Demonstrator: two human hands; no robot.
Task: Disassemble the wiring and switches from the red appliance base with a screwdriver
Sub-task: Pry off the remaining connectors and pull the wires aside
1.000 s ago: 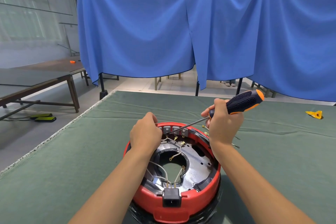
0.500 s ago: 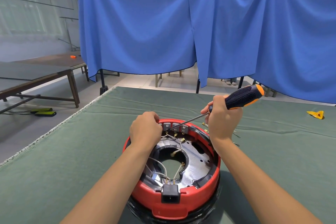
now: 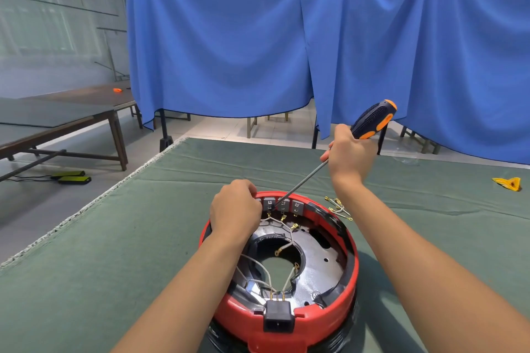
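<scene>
Your right hand (image 3: 348,156) is gripping the screwdriver (image 3: 372,120), its tip hiding among the grey switches (image 3: 282,205) at the red appliance base's (image 3: 286,321) 12 o'clock rim. Your left hand (image 3: 235,209) is curling over the rim at 10 o'clock, covering whatever its fingers are pinching; the base's near edge is running out of view.

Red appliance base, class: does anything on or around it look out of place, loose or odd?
Yes. Several white wires inside the red appliance base dangle with bare brass terminals unplugged. A small bundle of removed wires lies on the green cloth right of the base. A crumpled yellow scrap sits far right.
</scene>
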